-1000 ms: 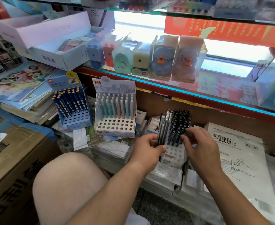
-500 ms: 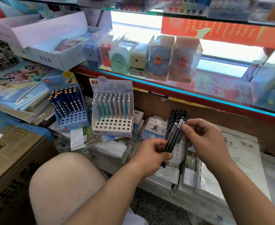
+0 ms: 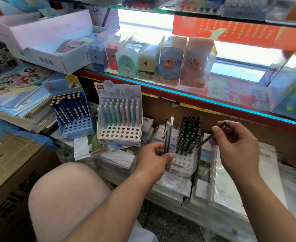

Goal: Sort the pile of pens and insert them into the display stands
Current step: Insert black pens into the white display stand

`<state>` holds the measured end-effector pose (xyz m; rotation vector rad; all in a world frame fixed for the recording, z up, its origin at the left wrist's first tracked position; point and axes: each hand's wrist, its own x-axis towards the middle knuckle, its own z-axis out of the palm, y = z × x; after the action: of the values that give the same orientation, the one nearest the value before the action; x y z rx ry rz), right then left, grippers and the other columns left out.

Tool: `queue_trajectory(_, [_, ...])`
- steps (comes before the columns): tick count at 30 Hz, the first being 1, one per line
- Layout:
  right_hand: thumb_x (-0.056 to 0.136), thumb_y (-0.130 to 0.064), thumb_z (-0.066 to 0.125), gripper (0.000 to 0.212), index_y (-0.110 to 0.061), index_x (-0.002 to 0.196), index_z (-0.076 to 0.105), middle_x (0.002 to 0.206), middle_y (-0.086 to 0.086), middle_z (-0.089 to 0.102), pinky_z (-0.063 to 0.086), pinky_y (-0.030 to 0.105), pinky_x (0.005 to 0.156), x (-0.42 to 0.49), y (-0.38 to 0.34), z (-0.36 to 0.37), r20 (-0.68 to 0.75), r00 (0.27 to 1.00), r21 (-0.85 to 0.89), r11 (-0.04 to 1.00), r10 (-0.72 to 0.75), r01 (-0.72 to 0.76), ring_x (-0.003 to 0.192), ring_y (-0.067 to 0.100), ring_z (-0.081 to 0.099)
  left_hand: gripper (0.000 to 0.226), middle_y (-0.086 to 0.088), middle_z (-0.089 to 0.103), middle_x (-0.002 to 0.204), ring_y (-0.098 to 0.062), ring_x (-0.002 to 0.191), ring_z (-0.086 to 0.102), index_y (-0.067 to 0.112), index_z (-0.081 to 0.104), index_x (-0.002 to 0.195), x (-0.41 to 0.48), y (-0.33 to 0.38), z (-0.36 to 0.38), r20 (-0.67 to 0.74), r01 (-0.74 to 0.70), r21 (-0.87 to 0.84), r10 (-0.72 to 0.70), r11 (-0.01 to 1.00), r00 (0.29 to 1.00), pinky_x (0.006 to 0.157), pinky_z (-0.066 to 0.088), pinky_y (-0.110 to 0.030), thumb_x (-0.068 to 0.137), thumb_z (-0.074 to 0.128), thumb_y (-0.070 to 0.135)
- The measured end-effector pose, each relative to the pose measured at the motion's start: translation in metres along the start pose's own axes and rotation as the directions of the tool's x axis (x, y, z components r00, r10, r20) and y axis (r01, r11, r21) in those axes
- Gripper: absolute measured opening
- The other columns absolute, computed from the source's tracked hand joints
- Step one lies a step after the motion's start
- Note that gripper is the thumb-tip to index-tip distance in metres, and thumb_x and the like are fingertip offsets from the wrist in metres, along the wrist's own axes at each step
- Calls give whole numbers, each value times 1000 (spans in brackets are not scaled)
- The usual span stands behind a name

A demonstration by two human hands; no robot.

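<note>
Grips a few dark pens (image 3: pixel 168 133) upright in curled left fingers (image 3: pixel 158 147), just left of white display stand (image 3: pixel 184 160). Pinches single black pen (image 3: pixel 204 142), tilted, in right fingers (image 3: pixel 217 129), just right of stand, level with its stored pens (image 3: pixel 189 133).

The person has bare forearms (image 3: pixel 108 206), a bare knee (image 3: pixel 65 198), pale clothing (image 3: pixel 144 232).
</note>
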<state>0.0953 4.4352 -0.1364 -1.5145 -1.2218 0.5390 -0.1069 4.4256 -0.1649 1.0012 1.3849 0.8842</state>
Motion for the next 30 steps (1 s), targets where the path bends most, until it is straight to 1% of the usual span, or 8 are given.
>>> queue_trajectory(4, [92, -27, 72, 17, -33, 107, 69, 91, -11, 71, 59, 35, 80, -6, 16, 9, 74, 995, -163, 984, -61, 73, 86, 12, 70, 12, -5, 74, 94, -21, 94, 71, 17, 72, 102, 1, -1, 1, -1, 5, 7, -5, 1000, 1000, 88, 61, -44, 93, 70, 9])
queue_trajectory(7, [92, -27, 73, 20, -23, 112, 73, 93, -8, 69, 55, 30, 78, -8, 25, 16, 100, 990, -304, 945, -96, 122, 84, 5, 63, 12, -4, 73, 90, -18, 88, 70, 16, 71, 104, 0, 1, 2, 7, 0, 10, 0, 1000, 1000, 86, 62, -40, 94, 69, 9])
queue_trajectory(11, [90, -23, 75, 28, -17, 117, 71, 98, -2, 70, 48, 26, 79, -14, 30, 22, 153, 983, -409, 899, -101, 156, 84, 12, 62, 13, 0, 69, 86, -16, 85, 67, 14, 71, 106, -1, 2, 3, 20, 0, 26, 0, 1000, 1000, 85, 62, -37, 95, 68, 8])
queue_trajectory(17, [85, -23, 81, 22, -21, 88, 59, 75, -10, 62, 41, 20, 58, -17, 39, 29, 155, 987, -409, 912, 35, 32, 68, 5, 59, 17, 2, 69, 87, -17, 88, 68, 16, 71, 109, -2, 3, 2, 34, 6, 50, -8, 999, 999, 85, 62, -38, 95, 68, 7])
queue_trajectory(22, [82, -34, 82, 29, -23, 97, 60, 86, -6, 61, 47, 25, 63, -16, 25, 26, 87, 995, -283, 959, 41, -14, 76, 10, 59, 18, -2, 70, 94, -18, 87, 68, 18, 71, 108, -3, 2, 5, 66, 10, 92, -16, 996, 998, 87, 61, -42, 95, 67, 7])
queue_trajectory(24, [89, -36, 75, 19, -24, 95, 61, 85, -4, 62, 49, 27, 63, -17, 12, 23, 65, 998, -192, 981, -7, 19, 75, 12, 59, 18, -2, 70, 96, -16, 89, 67, 19, 71, 107, -4, 3, 4, 99, 7, 102, -17, 995, 995, 91, 59, -41, 95, 68, 7])
queue_trajectory(27, [95, -30, 67, 5, -26, 98, 68, 81, -4, 67, 52, 21, 60, -18, -8, 21, 196, 981, 1, 1000, 0, 0, 72, 8, 63, 19, -4, 70, 103, -17, 98, 66, 22, 73, 109, -5, 4, 6, 182, -9, 171, -23, 985, 983, 95, 54, -35, 94, 70, 11])
queue_trajectory(30, [96, -23, 66, 6, -23, 97, 72, 75, 1, 69, 56, 24, 58, -17, -18, 23, 337, 942, 82, 996, 4, -34, 66, 15, 65, 26, -7, 70, 108, -20, 103, 66, 21, 73, 117, -6, 3, 8, 208, -36, 213, -9, 976, 978, 92, 52, -29, 93, 70, 11])
